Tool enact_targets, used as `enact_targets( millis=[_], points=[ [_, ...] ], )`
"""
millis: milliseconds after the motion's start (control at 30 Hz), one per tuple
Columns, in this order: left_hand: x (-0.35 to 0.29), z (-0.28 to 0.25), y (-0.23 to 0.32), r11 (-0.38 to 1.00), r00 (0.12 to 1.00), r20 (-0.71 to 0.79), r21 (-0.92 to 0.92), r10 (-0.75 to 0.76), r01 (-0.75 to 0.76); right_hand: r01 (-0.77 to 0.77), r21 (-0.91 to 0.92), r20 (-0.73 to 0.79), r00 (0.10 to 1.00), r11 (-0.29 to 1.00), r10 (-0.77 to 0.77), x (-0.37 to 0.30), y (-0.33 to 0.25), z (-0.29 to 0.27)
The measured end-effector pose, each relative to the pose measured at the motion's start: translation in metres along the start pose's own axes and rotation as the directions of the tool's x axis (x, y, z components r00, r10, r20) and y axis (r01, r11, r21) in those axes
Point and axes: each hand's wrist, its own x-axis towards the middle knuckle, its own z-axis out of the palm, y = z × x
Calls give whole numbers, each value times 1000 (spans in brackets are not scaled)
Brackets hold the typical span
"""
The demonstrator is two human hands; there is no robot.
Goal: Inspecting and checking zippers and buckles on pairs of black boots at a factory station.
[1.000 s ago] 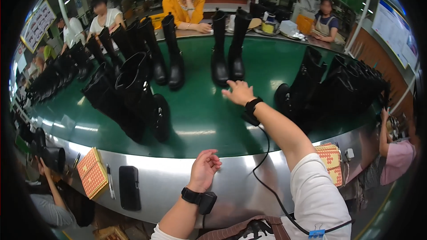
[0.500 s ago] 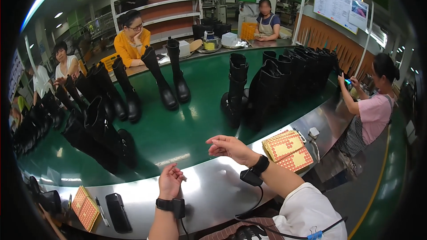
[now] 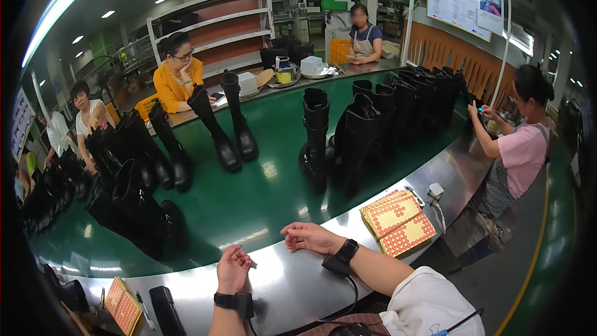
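Note:
My left hand [image 3: 233,267] hovers over the metal front edge, palm turned inward, its fingers loosely curled and apart with nothing in them. My right hand [image 3: 311,238] is just right of it, at the border of the green surface, fingers loosely bent, holding nothing. Each wrist wears a black strap with a small box, and a cable runs from the right one. Tall black boots [image 3: 138,208] stand on the green table [image 3: 249,202] to the left of my hands. Another black boot [image 3: 316,140] is upright beyond my right hand, beside a dense group of boots.
A stack of patterned yellow-red cards [image 3: 398,223] lies right of my right forearm. More such cards [image 3: 122,306], a pen [image 3: 144,308] and a black case [image 3: 165,311] lie at the front left. Several people are around the table; one in pink [image 3: 519,149] handles something at right.
My view has tilted a little and things sit lower in it. My right hand has moved down and slightly left, toward the metal edge. A person at far left now reaches toward the boots.

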Motion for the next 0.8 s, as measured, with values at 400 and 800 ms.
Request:
enact_targets(
  millis=[400, 800],
  points=[
    [-2, 5, -1, 999, 1000, 12, 27, 24, -25, 3, -77, -7, 1000, 997, -3, 1, 4, 0],
    [-4, 7, 0, 998, 1000, 13, 61, 26, -27, 7, -109, -5, 1000, 994, -7, -1, 3, 4]
  ],
)
